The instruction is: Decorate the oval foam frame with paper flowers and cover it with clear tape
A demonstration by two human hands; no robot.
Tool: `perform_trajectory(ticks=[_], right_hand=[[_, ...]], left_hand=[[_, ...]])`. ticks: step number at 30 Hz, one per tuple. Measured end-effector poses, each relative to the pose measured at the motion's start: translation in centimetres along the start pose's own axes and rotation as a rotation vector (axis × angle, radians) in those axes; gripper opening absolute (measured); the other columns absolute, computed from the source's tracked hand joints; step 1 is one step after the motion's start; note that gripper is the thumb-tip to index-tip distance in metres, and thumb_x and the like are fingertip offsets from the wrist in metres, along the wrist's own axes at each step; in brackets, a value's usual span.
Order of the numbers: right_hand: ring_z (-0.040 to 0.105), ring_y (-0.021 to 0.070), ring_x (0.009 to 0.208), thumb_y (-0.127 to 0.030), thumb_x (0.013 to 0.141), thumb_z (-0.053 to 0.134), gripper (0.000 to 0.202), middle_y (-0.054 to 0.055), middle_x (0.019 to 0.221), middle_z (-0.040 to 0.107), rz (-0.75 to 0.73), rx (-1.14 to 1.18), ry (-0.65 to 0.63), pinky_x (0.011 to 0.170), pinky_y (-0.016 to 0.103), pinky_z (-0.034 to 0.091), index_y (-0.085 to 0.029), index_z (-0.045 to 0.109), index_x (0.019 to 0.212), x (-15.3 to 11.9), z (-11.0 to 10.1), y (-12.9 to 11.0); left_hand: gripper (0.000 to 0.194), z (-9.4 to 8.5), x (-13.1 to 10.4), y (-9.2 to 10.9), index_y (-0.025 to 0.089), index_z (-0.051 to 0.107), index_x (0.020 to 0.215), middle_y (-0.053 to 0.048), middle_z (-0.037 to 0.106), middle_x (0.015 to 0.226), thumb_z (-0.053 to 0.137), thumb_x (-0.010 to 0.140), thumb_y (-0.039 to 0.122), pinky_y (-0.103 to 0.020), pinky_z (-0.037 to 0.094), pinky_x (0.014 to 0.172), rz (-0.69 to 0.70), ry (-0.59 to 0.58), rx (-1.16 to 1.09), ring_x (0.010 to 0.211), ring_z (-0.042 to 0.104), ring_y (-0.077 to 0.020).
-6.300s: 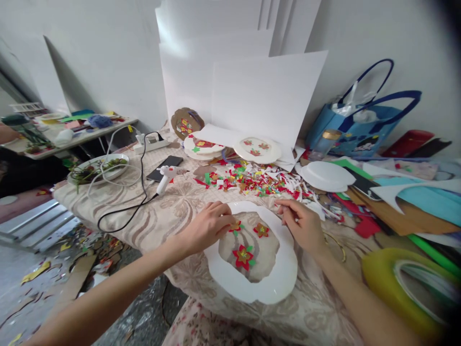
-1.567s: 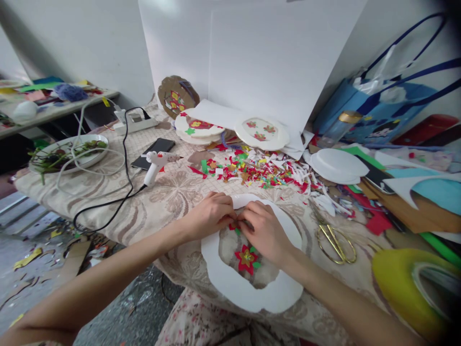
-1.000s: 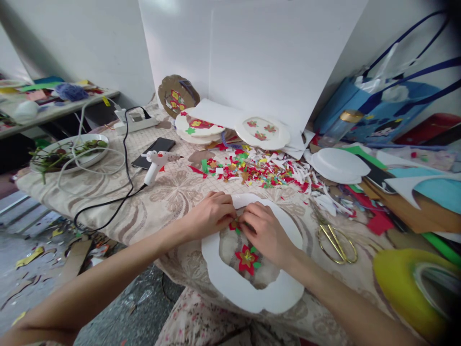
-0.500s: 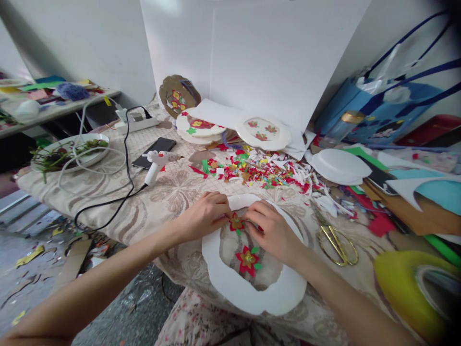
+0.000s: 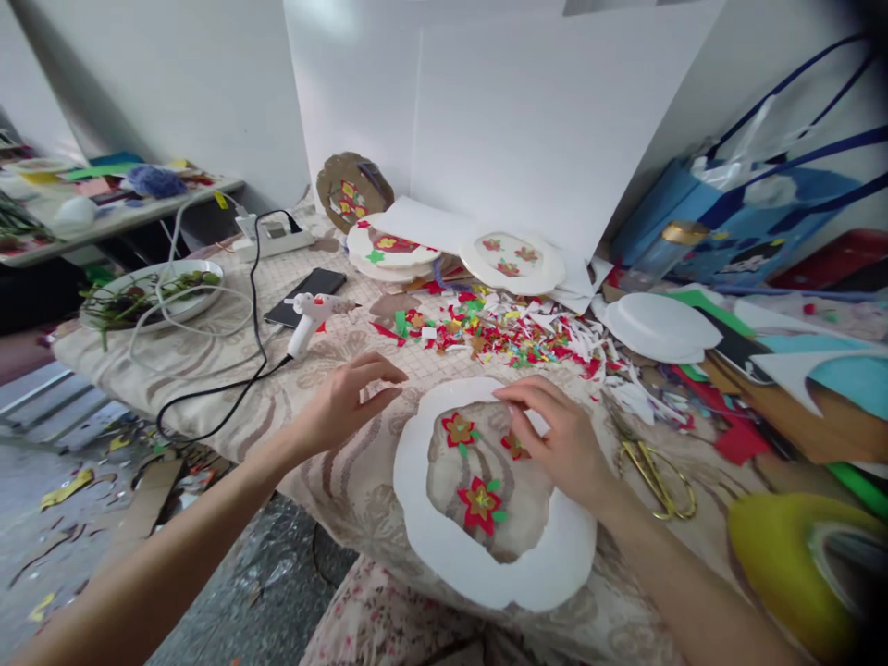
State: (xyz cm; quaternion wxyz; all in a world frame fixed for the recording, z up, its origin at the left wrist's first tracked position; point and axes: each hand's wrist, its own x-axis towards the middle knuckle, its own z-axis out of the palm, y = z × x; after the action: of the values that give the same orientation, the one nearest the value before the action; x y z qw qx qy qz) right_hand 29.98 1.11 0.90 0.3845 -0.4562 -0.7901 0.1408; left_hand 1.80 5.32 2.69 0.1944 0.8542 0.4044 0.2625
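A white scalloped ring (image 5: 430, 546) with a see-through centre lies near the table's front edge. Three red and gold paper flowers with green leaves show inside it, the largest flower (image 5: 480, 505) lowest. My left hand (image 5: 353, 398) hovers left of the ring, thumb and fingers apart, holding nothing. Over the ring's upper right part is my right hand (image 5: 559, 439), its thumb and forefinger apart and nothing visible between them. It partly covers the right-hand flower (image 5: 514, 446).
A glue gun (image 5: 312, 319) and phone (image 5: 327, 284) lie behind my left hand. Paper scraps (image 5: 499, 328) spread beyond the ring. Gold scissors (image 5: 652, 476) and a yellow tape roll (image 5: 777, 555) lie right. Finished plates (image 5: 475, 264) stand behind.
My left hand has let go of the upper left flower and moved left off the ring. My right hand has moved slightly right, uncovering part of the right-hand flower.
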Motion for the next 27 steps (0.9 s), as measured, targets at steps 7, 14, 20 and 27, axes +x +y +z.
perform_trajectory(ticks=[7,14,20,27], right_hand=[[0.06,0.0183,0.08,-0.022,0.085,0.05,0.017,0.005,0.091,0.065,0.209,-0.015,0.255,0.074,0.033,0.048,-0.022,0.064,0.096,0.2,-2.4,3.6],[0.059,0.0173,0.073,-0.031,0.082,0.054,0.019,0.005,0.087,0.066,0.377,0.148,0.364,0.07,0.033,0.047,-0.02,0.064,0.093,0.4,-2.8,5.2],[0.058,0.0166,0.069,-0.033,0.083,0.053,0.021,0.004,0.084,0.066,0.376,0.143,0.331,0.067,0.032,0.046,-0.019,0.064,0.094,0.3,-2.3,5.0],[0.058,0.017,0.069,-0.033,0.084,0.051,0.023,0.005,0.085,0.066,0.349,0.117,0.331,0.066,0.031,0.048,-0.02,0.064,0.096,0.2,-2.5,5.4]], left_hand=[[0.022,-1.3,-1.6,-1.7,0.018,0.061,0.103,0.003,0.052,0.064,0.049,0.088,0.029,-0.023,0.042,0.054,-0.19,0.212,0.197,0.055,0.05,-0.0112],[0.07,-4.5,-6.7,-3.0,0.028,0.03,0.141,-0.01,0.041,0.142,0.061,0.08,0.044,-0.055,0.031,0.103,-0.179,0.297,0.524,0.132,0.031,-0.0366],[0.016,-4.0,-6.9,-1.3,0.025,0.062,0.093,-0.002,0.066,0.087,0.054,0.087,0.037,-0.035,0.05,0.078,-0.216,0.351,0.339,0.085,0.063,-0.022],[0.021,-1.1,-1.9,1.0,0.02,0.06,0.107,-0.008,0.067,0.101,0.051,0.089,0.027,-0.031,0.05,0.08,0.002,0.169,0.132,0.09,0.064,-0.018]])
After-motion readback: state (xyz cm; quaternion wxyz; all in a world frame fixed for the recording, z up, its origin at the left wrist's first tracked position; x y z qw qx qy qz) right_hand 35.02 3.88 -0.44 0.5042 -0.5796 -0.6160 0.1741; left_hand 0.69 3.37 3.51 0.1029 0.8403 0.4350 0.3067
